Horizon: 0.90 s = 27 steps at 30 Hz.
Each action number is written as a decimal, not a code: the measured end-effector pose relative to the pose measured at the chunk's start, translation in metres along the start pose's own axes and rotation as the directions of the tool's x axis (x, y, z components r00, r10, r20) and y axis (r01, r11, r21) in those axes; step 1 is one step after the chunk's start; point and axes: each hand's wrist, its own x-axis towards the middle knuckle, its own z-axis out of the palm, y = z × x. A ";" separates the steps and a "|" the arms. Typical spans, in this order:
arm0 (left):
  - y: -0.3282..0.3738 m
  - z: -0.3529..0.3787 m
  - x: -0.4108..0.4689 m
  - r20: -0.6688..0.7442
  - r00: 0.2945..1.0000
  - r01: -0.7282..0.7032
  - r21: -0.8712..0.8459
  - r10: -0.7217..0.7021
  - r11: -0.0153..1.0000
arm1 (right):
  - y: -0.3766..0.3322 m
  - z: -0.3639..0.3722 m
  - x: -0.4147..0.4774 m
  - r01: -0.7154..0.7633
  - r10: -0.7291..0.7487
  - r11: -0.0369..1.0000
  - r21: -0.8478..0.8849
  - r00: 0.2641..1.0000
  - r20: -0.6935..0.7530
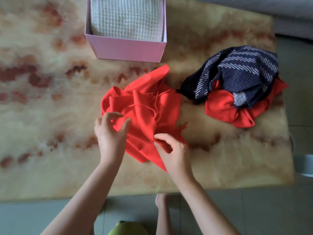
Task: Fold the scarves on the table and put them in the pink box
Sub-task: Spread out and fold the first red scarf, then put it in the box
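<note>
A crumpled red scarf [145,109] with a fringe lies in the middle of the table. My left hand [110,133] hovers at its left edge with fingers spread and curled, touching the cloth lightly. My right hand [172,150] pinches the scarf's near edge by the fringe. To the right, a navy scarf with a white zigzag pattern [240,73] sits bunched on top of another red scarf [225,107]. The pink box [128,50] stands at the far side and holds a folded white knitted scarf [127,17].
The table [50,107] has a mottled beige and reddish surface; its near edge runs along the bottom and its right edge is close to the scarf pile. Grey floor [254,209] and my foot [160,200] show below.
</note>
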 end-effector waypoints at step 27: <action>-0.002 0.001 -0.009 0.458 0.830 0.539 -0.515 -0.317 0.667 | 0.016 -0.007 0.055 -0.171 0.175 0.982 -0.077 0.984 0.036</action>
